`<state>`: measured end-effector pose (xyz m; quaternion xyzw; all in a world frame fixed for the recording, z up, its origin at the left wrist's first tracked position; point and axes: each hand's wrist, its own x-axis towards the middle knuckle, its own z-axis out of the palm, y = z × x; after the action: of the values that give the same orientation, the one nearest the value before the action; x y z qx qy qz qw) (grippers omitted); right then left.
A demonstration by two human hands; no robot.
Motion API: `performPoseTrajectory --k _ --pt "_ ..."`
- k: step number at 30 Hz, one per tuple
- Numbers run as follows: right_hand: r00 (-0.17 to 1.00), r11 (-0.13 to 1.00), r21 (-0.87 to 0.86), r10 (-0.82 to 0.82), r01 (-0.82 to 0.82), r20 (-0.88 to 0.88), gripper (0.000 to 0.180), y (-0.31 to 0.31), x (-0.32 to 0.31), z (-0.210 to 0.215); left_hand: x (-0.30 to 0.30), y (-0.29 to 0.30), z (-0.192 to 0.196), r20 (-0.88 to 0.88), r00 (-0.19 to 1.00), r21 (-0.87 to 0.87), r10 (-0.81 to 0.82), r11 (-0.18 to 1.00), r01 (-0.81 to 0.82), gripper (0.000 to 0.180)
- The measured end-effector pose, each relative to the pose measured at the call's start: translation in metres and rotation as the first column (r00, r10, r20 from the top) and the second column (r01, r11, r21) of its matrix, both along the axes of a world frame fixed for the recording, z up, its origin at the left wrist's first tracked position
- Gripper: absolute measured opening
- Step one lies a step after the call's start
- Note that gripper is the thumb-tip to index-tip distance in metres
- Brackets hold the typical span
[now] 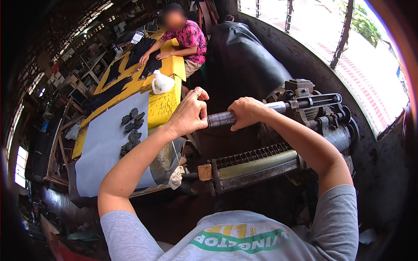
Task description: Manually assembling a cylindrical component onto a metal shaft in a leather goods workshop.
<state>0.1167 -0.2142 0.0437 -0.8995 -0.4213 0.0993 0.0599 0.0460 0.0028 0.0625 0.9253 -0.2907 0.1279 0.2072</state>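
- Left hand (188,114) pinches the free end of a dark grey metal roller (222,118).
- Right hand (247,112) wraps around that roller, nearer the grey machine (313,114).

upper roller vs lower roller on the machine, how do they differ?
The upper roller is thin, smooth and dark, gripped by both the left hand and right hand. The lower roller is thicker, olive, with a toothed strip above it, and untouched. Both lie level and run the same way.

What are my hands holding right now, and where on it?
Both hold the metal roller: left hand at its free end, right hand around its middle.
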Motion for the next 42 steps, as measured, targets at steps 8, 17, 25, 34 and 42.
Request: performPoseTrajectory --k 8,17,25,34,42 --pt "1.000 1.000 0.007 0.011 -0.012 0.025 0.046 0.001 -0.002 0.003 0.007 0.018 -0.008 0.041 0.996 -0.174 0.081 0.982 -0.073 0.008" --pt "0.999 0.999 0.017 0.037 -0.037 0.025 0.045 -0.001 0.005 -0.002 -0.001 0.031 -0.005 -0.866 0.495 -0.415 -0.073 0.658 -0.628 0.024" --pt "1.000 1.000 0.012 0.025 -0.025 0.007 0.044 -0.002 0.003 -0.001 0.007 0.032 -0.016 -0.804 0.586 -0.432 -0.099 0.774 -0.463 0.021" --pt "1.000 1.000 0.013 0.018 -0.018 -0.010 0.045 0.000 0.001 0.003 0.019 0.032 -0.025 -0.899 0.369 -0.426 -0.237 0.670 -0.608 0.024" --pt "1.000 1.000 0.006 0.019 -0.019 -0.023 0.044 -0.002 0.002 0.004 0.018 0.038 -0.034 -0.843 0.318 -0.529 -0.434 0.557 -0.640 0.025"
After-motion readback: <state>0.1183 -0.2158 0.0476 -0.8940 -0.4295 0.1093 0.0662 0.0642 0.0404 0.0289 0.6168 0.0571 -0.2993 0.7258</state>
